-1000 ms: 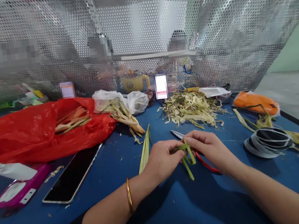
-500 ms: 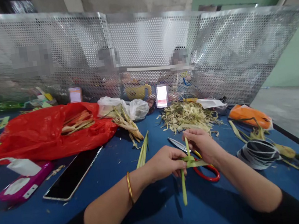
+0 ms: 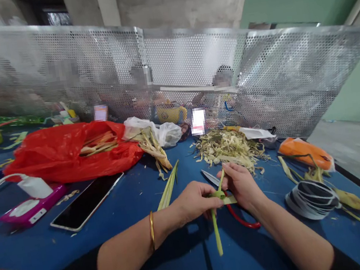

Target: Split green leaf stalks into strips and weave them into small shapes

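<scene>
Green leaf strips (image 3: 217, 232) cross one another in a small folded knot between my two hands. My left hand (image 3: 197, 200), below a gold bangle (image 3: 152, 231), pinches the knot between thumb and fingers. One strip hangs down from it toward the table. With thumb and fingers, my right hand (image 3: 238, 182) grips the strip end that sticks up from the knot. Beneath my hands lie scissors (image 3: 244, 223) with red handles, partly hidden by the right hand. Longer green leaf strips (image 3: 169, 188) rest on the table behind my left forearm.
A heap of shredded leaf scraps (image 3: 228, 146) sits ahead. To the left are a red plastic bag (image 3: 49, 155), a black-screened phone (image 3: 87, 204) and a purple power strip (image 3: 33, 209). A strap roll (image 3: 311, 199) and an orange packet (image 3: 306, 153) lie right. A perforated metal screen (image 3: 189, 57) stands behind.
The upright strip now leans further right in my right hand's grip. My left fingers cover more of the knot. The view has shifted slightly to the left.
</scene>
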Available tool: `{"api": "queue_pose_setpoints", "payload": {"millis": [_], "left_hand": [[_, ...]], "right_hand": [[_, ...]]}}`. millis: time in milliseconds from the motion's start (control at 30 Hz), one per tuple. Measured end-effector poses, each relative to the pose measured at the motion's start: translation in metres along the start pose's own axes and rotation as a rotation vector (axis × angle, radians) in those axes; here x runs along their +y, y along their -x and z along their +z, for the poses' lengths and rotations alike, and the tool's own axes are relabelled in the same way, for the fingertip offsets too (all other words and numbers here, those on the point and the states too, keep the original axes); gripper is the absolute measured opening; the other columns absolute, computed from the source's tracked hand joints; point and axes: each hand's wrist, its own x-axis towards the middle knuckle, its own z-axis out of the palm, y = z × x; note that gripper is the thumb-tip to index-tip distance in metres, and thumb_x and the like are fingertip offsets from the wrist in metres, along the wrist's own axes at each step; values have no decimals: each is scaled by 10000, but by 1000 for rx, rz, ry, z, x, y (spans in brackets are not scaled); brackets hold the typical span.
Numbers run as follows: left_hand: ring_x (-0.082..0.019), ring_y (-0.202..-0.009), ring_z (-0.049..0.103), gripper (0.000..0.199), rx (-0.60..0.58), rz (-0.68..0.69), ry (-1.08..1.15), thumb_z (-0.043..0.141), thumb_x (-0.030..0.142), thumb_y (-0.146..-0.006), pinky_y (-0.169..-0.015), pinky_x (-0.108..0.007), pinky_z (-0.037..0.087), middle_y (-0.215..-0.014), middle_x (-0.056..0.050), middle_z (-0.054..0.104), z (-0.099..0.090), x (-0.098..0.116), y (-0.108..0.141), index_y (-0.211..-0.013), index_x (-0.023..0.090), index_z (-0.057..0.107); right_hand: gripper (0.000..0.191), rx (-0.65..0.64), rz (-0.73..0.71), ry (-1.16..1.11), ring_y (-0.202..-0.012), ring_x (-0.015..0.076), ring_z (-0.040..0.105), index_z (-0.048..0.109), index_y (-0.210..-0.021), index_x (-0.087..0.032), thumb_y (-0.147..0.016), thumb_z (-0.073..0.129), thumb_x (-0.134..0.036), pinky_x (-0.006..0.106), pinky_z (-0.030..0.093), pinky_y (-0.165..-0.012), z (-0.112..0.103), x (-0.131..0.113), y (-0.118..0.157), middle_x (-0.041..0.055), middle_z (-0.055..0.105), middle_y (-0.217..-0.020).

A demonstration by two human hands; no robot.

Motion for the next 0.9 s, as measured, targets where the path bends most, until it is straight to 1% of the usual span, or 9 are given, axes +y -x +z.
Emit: {"api": "queue_pose_setpoints", "payload": {"millis": [133, 267, 333, 400, 500, 667, 767, 833, 900], "left_hand": [[-112, -482, 571, 159, -22, 3, -4, 676, 287, -665, -505, -215, 427, -515, 13, 605, -4, -2, 0, -617, 143, 633], [-125, -535, 616, 159, 117, 12, 117, 668, 297, -693, -535, -221, 449, -579, -17, 654, -16, 2, -2, -678, 139, 659], [-123, -555, 623, 167, 199, 15, 174, 665, 306, -711, -570, -231, 469, -598, -22, 664, -21, 2, -5, -685, 141, 658], [-117, -567, 620, 175, 237, 8, 191, 662, 313, -725, -587, -233, 471, -609, -22, 668, -24, 2, -7, -688, 142, 661], [-105, -548, 601, 179, 175, -34, 150, 660, 309, -724, -569, -225, 448, -614, -19, 668, -23, 1, -7, -679, 137, 679], [-117, -505, 586, 162, 106, -66, 83, 702, 288, -660, -490, -216, 369, -508, 2, 601, -20, 2, -5, -639, 127, 694], [-114, -495, 584, 164, 128, -100, 167, 706, 281, -662, -475, -221, 362, -565, -22, 639, -21, 4, -5, -681, 118, 704], [-117, -506, 596, 169, 180, -116, 240, 713, 281, -664, -485, -229, 373, -620, -38, 665, -21, 4, -6, -695, 116, 694], [-119, -509, 595, 183, 237, -112, 296, 725, 291, -657, -499, -234, 379, -614, -30, 657, -22, 3, -7, -683, 117, 677]], "right_hand": [[383, 0, -31, 44, -388, 84, 440, 591, -613, -175, -641, 746, -524, 207, 345, -414, -1, 1, 0, -34, 530, -416], [412, 69, -128, 206, -619, 131, 585, 660, -742, -173, -635, 745, -561, 219, 426, -546, -9, -4, -6, 8, 658, -661], [442, 63, -44, 242, -558, 125, 560, 650, -705, -168, -648, 715, -601, 219, 388, -495, -11, -5, -7, -1, 620, -597], [431, -46, 87, 185, -450, 94, 475, 626, -654, -163, -662, 713, -585, 221, 336, -442, -9, -2, -5, -26, 546, -515], [346, -157, 98, 72, -440, 69, 433, 637, -681, -158, -643, 776, -472, 209, 332, -449, 1, 5, 2, -41, 529, -524], [319, -78, 12, 213, -444, 78, 430, 606, -630, -159, -669, 757, -437, 225, 341, -473, 6, 12, 5, -34, 529, -512], [250, 83, -263, 493, -575, 145, 529, 634, -757, -171, -756, 678, -417, 281, 412, -566, -2, 4, 4, 9, 596, -638], [187, 219, -675, 767, -764, 191, 575, 644, -894, -184, -802, 651, -346, 319, 437, -685, -5, -6, 8, 49, 635, -823], [123, 113, -1065, 1063, -844, 200, 571, 646, -949, -197, -852, 611, -264, 330, 422, -743, -3, -13, 16, 58, 632, -887]]}}
